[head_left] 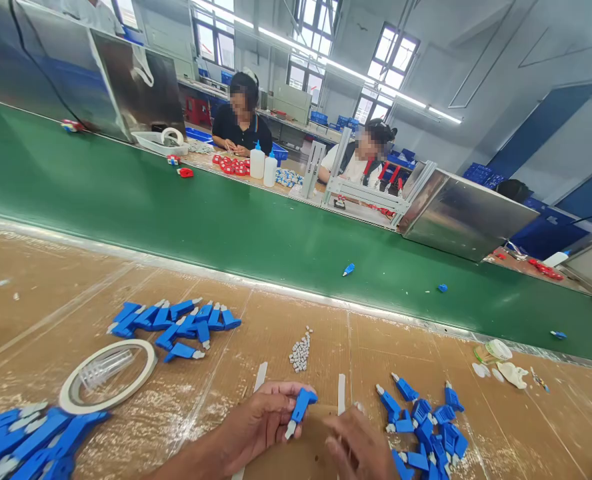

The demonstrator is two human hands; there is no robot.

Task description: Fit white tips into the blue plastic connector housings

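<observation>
My left hand (263, 420) grips a blue plastic connector (300, 408) with a white tip that points down and left. My right hand (359, 445) hovers just right of it with fingers loosely curled and nothing visible in them. Both hands are over a brown cardboard-covered bench (41, 300). A small heap of tiny grey-white parts (301, 350) lies just beyond my hands. Several more blue connectors lie in piles at the left (176, 323), the right (426, 427) and the lower left corner (31, 443).
A roll of white tape (107, 375) lies left of my hands. A green conveyor belt (226, 220) runs beyond the bench with stray blue pieces (349, 269). Two people sit across it, with white bottles (257, 162), red parts and a metal housing (463, 213).
</observation>
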